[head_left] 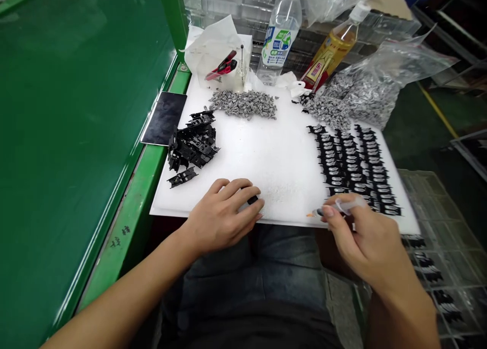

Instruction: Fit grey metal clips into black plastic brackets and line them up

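My left hand (pixel 224 214) rests at the near edge of a white foam board (pixel 281 161), fingers curled over a small black part (pixel 252 200). My right hand (pixel 361 237) pinches a clear syringe-like applicator (pixel 337 208) with an orange tip pointing left, just over the board's near edge. A loose pile of black plastic parts (pixel 194 143) lies at the board's left. Rows of black parts with grey inserts (pixel 353 161) are laid out on the right. A heap of small grey metal pieces (pixel 243 104) sits at the back centre.
A dark phone (pixel 164 118) lies on the green bench edge (pixel 125 227) at left. At the back stand a water bottle (pixel 279 34), a tea bottle (pixel 333 47), a white box with a red tool (pixel 222 65) and a clear bag of grey pieces (pixel 373 85). Trays of parts (pixel 437 273) sit lower right.
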Available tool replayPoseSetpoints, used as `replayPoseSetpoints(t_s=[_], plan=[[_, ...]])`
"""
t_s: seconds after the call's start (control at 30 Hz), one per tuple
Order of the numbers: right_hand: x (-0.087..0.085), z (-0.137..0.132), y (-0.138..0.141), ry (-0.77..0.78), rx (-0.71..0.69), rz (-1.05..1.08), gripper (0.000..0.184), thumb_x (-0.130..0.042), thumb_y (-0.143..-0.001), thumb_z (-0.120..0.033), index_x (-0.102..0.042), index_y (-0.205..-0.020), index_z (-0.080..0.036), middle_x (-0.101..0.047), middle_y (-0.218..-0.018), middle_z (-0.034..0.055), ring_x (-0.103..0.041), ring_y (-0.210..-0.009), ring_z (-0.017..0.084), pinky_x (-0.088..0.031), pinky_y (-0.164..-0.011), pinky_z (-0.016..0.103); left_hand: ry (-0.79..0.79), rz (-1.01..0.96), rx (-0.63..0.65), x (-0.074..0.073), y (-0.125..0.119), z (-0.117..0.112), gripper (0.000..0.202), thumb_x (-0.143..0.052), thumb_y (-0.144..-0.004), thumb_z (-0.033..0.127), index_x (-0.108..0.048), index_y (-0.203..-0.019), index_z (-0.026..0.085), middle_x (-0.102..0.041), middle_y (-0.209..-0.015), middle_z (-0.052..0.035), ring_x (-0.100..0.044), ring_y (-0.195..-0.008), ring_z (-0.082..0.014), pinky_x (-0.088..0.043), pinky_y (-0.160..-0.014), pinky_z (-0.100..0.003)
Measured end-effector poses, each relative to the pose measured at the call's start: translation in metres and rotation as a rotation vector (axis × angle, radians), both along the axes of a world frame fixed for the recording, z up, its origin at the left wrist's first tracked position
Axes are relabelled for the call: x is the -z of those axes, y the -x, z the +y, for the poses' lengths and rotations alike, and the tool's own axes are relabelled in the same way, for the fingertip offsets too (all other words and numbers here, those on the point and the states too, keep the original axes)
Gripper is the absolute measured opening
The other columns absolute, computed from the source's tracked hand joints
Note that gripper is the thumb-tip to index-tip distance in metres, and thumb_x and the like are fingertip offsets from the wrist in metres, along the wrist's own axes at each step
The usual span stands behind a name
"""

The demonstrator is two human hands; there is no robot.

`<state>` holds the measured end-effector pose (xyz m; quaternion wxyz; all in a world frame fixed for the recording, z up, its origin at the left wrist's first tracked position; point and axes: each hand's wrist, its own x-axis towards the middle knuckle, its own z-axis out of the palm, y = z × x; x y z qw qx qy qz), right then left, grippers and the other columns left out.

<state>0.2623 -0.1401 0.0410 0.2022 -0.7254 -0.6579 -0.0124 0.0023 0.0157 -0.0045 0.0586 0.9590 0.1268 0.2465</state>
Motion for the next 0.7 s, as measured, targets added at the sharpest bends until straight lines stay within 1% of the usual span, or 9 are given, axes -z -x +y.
replayPoseSetpoints(t_s=[0.1, 0.17, 0.3, 0.37, 0.43, 0.5, 0.6, 0.63, 0.7], plan=[[-0.002, -0.004, -0.001, -0.093, 0.07, 0.004, 0.017, -0.058, -0.107, -0.036, -0.068, -0.106, -0.022, -0.078, -0.087, 0.0036, -0.07, -0.06, 0.016, -0.047, -0.058, 0.03, 0.031, -0.019, 0.04, 0.001, 0.002, 0.002, 0.021, -0.061, -0.103, 0.021, -0.067, -0.122, 0.017, -0.073, -0.134, -0.0111, -0.065, -0.129, -0.0289, -0.047, -0.095, -0.043], [-0.004, -0.006, -0.003, -0.108, 0.097, -0.01, 0.019, -0.058, -0.108, -0.037, -0.068, -0.106, -0.022, -0.078, -0.086, 0.0037, -0.069, -0.059, 0.016, -0.046, -0.058, 0.03, 0.05, -0.03, 0.034, 0.0, 0.003, 0.002, 0.025, -0.06, -0.102, 0.019, -0.065, -0.126, 0.018, -0.071, -0.138, -0.0127, -0.063, -0.131, -0.0291, -0.047, -0.097, -0.045], [-0.004, -0.007, -0.007, 0.02, -0.026, -0.004, 0.021, -0.055, -0.108, -0.039, -0.067, -0.102, -0.022, -0.08, -0.096, 0.0055, -0.072, -0.064, 0.018, -0.048, -0.06, 0.031, 0.1, -0.039, -0.127, -0.003, 0.002, 0.0, 0.044, -0.062, -0.1, 0.034, -0.06, -0.138, 0.013, -0.069, -0.132, -0.0182, -0.063, -0.121, -0.0345, -0.048, -0.093, -0.049], [-0.004, -0.008, -0.009, -0.031, 0.023, 0.013, 0.018, -0.057, -0.107, -0.037, -0.068, -0.104, -0.023, -0.079, -0.091, 0.0044, -0.072, -0.066, 0.019, -0.049, -0.062, 0.031, 0.105, -0.01, -0.207, -0.004, 0.002, -0.001, 0.049, -0.062, -0.099, 0.041, -0.06, -0.138, 0.011, -0.068, -0.128, -0.0192, -0.062, -0.114, -0.0359, -0.047, -0.088, -0.05], [-0.004, -0.011, -0.01, -0.109, 0.092, -0.01, 0.016, -0.06, -0.105, -0.036, -0.069, -0.107, -0.024, -0.077, -0.084, 0.0029, -0.071, -0.063, 0.018, -0.048, -0.061, 0.031, 0.101, 0.024, -0.24, -0.005, 0.002, -0.001, 0.046, -0.061, -0.099, 0.042, -0.063, -0.133, 0.01, -0.067, -0.125, -0.0189, -0.062, -0.11, -0.0358, -0.046, -0.085, -0.05], [-0.005, -0.012, -0.01, -0.103, 0.073, -0.025, 0.014, -0.062, -0.104, -0.036, -0.07, -0.105, -0.024, -0.077, -0.083, 0.0025, -0.069, -0.061, 0.018, -0.047, -0.059, 0.031, 0.115, 0.035, -0.248, -0.006, 0.002, -0.002, 0.044, -0.061, -0.098, 0.041, -0.065, -0.129, 0.01, -0.067, -0.124, -0.0181, -0.061, -0.108, -0.0347, -0.045, -0.085, -0.049], [-0.01, -0.005, -0.004, -0.061, 0.039, 0.17, 0.007, -0.066, -0.099, -0.033, -0.071, -0.1, -0.028, -0.076, -0.087, 0.0044, -0.069, -0.068, 0.022, -0.048, -0.063, 0.035, 0.18, 0.017, -0.229, -0.007, 0.003, -0.003, 0.044, -0.065, -0.096, 0.041, -0.064, -0.13, 0.012, -0.066, -0.124, -0.0161, -0.06, -0.107, -0.0323, -0.045, -0.085, -0.047], [-0.013, -0.001, -0.001, -0.118, 0.069, 0.273, 0.006, -0.065, -0.098, -0.032, -0.07, -0.097, -0.029, -0.073, -0.088, 0.0057, -0.069, -0.072, 0.024, -0.049, -0.066, 0.038, 0.197, 0.014, -0.21, -0.007, 0.003, -0.003, 0.045, -0.066, -0.096, 0.041, -0.064, -0.13, 0.013, -0.066, -0.125, -0.0154, -0.06, -0.108, -0.0316, -0.045, -0.085, -0.046], [-0.016, 0.012, 0.007, -0.341, 0.112, 0.5, 0.011, -0.06, -0.098, -0.035, -0.064, -0.089, -0.03, -0.065, -0.089, 0.0085, -0.066, -0.081, 0.03, -0.051, -0.071, 0.045, 0.204, 0.022, -0.179, -0.007, 0.002, -0.004, 0.044, -0.065, -0.096, 0.042, -0.063, -0.131, 0.014, -0.066, -0.125, -0.0146, -0.06, -0.108, -0.031, -0.044, -0.084, -0.046]])
